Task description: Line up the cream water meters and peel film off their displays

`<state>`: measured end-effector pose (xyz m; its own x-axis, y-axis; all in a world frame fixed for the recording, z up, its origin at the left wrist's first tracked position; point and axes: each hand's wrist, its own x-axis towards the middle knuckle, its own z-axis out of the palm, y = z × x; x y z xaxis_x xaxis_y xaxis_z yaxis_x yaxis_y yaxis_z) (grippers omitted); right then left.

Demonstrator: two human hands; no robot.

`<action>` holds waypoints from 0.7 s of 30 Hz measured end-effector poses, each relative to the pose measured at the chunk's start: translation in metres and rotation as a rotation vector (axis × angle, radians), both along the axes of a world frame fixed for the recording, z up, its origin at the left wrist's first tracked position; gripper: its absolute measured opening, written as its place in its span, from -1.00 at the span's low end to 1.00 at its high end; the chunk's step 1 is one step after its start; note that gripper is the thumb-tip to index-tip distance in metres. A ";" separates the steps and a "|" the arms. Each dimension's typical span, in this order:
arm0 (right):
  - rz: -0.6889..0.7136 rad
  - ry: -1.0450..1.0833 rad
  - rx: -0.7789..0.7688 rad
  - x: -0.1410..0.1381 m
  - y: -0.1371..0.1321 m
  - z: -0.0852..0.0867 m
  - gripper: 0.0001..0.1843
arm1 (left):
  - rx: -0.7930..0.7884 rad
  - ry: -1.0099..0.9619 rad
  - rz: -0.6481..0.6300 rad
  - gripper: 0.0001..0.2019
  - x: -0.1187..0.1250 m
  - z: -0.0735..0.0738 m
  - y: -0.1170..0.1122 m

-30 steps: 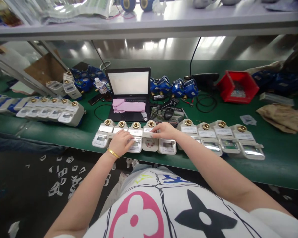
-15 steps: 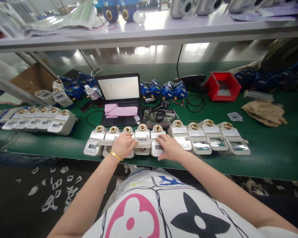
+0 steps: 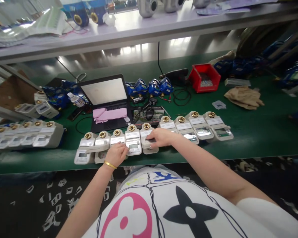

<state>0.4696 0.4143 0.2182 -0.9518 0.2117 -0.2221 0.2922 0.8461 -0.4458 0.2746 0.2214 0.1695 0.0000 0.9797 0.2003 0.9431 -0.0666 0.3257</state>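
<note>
A row of white water meters (image 3: 182, 126) with brass threaded ports lies along the bench's front edge. My left hand (image 3: 117, 153), wearing a gold bangle, has its fingers bent against the left edge of the fourth meter's display cover (image 3: 133, 146), which lies flat with its screen showing. It hides much of the third meter (image 3: 117, 134). My right hand (image 3: 160, 137) grips the display cover of the fifth meter (image 3: 146, 129), fingers across its screen and thumb by the front edge. The second meter's cover (image 3: 102, 144) is tilted up.
Behind the row are a laptop (image 3: 103, 91) with a pink cloth (image 3: 109, 114), a bottle (image 3: 75, 99) and blue meters (image 3: 154, 87). A red bin (image 3: 204, 78) of small parts and a brown cloth (image 3: 243, 97) lie right. More white meters (image 3: 43, 135) stand left. A shelf (image 3: 129, 29) crosses above.
The fourth meter's display cover has gone from raised to flat, with my left hand lowered beside it. My right hand stays at the fifth meter, its thumb higher on it. The view has shifted right.
</note>
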 end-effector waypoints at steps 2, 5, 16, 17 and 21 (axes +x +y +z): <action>-0.015 -0.007 -0.055 -0.006 0.007 0.004 -0.69 | -0.002 0.006 0.018 -0.71 0.000 0.001 0.000; -0.048 0.011 -0.102 -0.011 0.013 0.004 -0.74 | -0.009 0.021 0.050 -0.73 0.001 0.001 -0.002; -0.156 0.341 0.034 0.039 -0.042 -0.043 -0.44 | 0.067 0.247 0.058 -0.72 0.030 0.008 -0.043; -0.160 0.340 0.028 0.041 -0.042 -0.045 -0.46 | 0.094 0.277 0.119 -0.71 0.022 0.013 -0.044; -0.183 0.334 -0.027 0.039 -0.035 -0.046 -0.50 | 0.150 0.335 0.430 -0.67 -0.026 0.025 -0.046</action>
